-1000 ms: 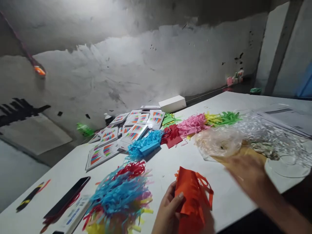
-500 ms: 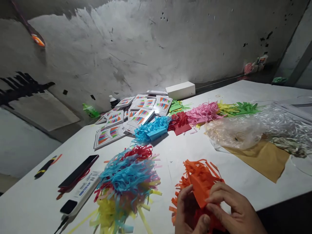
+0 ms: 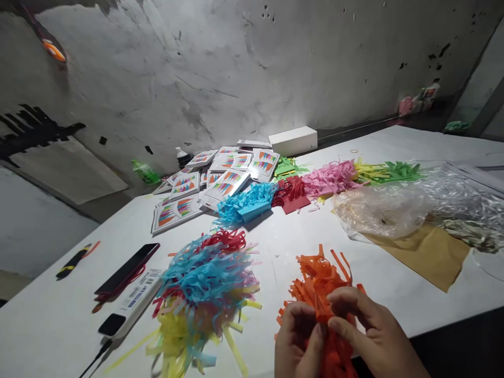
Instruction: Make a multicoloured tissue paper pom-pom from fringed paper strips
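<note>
An orange fringed paper tassel (image 3: 318, 281) lies at the near edge of the table, its strips spread out beyond my fingers. My left hand (image 3: 300, 341) pinches its folded band from the left, thumb against the paper. From the right, my right hand (image 3: 372, 328) grips the same band between thumb and fingers. Redder-orange strips (image 3: 336, 359) hang below, between the two hands. To the left sits a heap of blue, red, pink and yellow tassels (image 3: 205, 275), apart from my hands.
Further back are a blue tassel (image 3: 248, 205), a red one (image 3: 293, 194) and pink fringe (image 3: 331, 178). Packaged cards (image 3: 181, 210) pile up near a white box (image 3: 293, 140). Clear plastic (image 3: 386, 210) and brown paper (image 3: 421, 257) lie right; a phone (image 3: 128, 269) and power strip (image 3: 132, 304) left.
The orange band, flat and wide before, is now gathered narrower between my fingers. My hands have come closer together. The view has shifted slightly.
</note>
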Motion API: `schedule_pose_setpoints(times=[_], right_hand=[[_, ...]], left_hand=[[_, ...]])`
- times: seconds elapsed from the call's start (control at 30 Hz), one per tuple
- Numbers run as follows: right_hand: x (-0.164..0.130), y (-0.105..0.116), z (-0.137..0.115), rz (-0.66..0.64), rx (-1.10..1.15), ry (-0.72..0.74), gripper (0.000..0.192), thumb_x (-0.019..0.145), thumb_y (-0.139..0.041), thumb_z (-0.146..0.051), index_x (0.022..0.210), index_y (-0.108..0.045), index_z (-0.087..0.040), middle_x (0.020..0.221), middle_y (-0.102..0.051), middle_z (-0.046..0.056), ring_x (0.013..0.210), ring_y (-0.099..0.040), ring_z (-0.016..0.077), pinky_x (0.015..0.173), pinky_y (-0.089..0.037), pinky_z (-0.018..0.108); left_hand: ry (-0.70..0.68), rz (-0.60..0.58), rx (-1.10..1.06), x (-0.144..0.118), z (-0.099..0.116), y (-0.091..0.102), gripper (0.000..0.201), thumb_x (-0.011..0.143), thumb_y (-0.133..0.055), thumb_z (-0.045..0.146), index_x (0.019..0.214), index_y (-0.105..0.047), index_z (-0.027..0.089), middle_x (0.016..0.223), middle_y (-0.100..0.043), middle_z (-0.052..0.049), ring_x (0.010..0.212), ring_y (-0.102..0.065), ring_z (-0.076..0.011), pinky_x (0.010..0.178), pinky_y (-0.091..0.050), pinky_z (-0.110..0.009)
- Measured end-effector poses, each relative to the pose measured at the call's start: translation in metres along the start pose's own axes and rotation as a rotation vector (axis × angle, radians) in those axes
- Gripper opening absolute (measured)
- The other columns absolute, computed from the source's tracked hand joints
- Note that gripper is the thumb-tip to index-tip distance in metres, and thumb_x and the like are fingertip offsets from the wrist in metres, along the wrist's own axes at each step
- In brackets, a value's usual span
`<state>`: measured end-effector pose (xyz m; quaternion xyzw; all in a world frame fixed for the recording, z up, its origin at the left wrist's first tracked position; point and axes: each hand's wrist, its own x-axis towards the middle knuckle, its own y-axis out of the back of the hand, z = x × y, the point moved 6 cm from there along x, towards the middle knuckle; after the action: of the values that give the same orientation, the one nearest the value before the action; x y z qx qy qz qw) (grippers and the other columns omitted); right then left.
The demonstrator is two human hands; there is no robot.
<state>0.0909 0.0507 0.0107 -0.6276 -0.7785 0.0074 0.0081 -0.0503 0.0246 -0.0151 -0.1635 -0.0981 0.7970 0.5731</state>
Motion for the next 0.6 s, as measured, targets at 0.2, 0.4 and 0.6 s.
schedule_pose_setpoints(times=[0.2, 0.4, 0.6], right_hand=[[-0.002, -0.002, -0.014, -0.052, -0.095, 0.106, 0.015, 0.092, -0.055, -0.046, 0.094, -0.066, -0.035, 0.088, -0.072, -0.002, 0.079, -0.070, 0.0179, 0.066, -0.058, 0.023], [-0.008, -0.009, -0.047, -0.015, -0.529, 0.651, 0.012, 0.087, -0.048, -0.017, 0.085, -0.054, -0.026, 0.073, -0.066, -0.001, 0.064, -0.066, 0.0168, 0.059, -0.059, 0.029], [-0.021, -0.019, -0.047, 0.136, -1.134, 0.983, 0.020, 0.083, -0.057, -0.011, 0.100, -0.065, -0.017, 0.086, -0.075, 0.011, 0.077, -0.072, 0.0257, 0.089, -0.055, 0.062]], left_hand=[[0.119, -0.100, -0.120, 0.004, -0.002, -0.005, 0.037, 0.055, -0.092, 0.046, 0.074, -0.070, 0.023, 0.067, -0.064, 0.002, 0.062, -0.055, -0.0127, 0.060, -0.043, -0.022], [-0.013, -0.129, 0.137, 0.007, -0.003, 0.003, 0.038, 0.065, -0.084, 0.055, 0.072, -0.067, 0.022, 0.066, -0.061, 0.001, 0.064, -0.052, -0.0152, 0.061, -0.042, -0.027], [-0.041, 0.004, 0.230, 0.008, 0.007, 0.008, 0.040, 0.065, -0.081, 0.060, 0.067, -0.070, 0.022, 0.065, -0.066, -0.001, 0.064, -0.057, -0.0185, 0.063, -0.047, -0.029]])
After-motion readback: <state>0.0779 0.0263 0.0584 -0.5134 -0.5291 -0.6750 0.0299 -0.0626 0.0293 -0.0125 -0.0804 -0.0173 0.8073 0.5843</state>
